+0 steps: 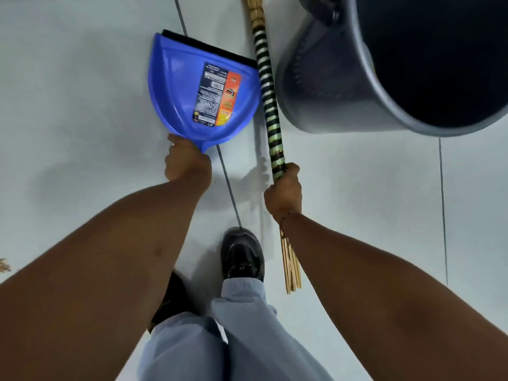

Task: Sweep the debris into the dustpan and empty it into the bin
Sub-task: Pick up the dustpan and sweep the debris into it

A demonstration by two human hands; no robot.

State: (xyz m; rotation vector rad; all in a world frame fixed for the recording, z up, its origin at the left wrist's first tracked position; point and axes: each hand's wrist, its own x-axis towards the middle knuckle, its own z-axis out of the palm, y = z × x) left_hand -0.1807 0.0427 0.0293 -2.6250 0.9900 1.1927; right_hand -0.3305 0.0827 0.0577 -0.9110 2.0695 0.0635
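Leftmost, a little debris (5, 265) lies on the floor (68, 92). Next, the left hand (187, 163) has its fingers wrapped round the blue dustpan (178, 86) handle; the right hand (284, 192) grips the broom (268, 97); the bin (330, 86) stands rightmost. Probably best: set the pan's lip flat beside the debris, then sweep gently.
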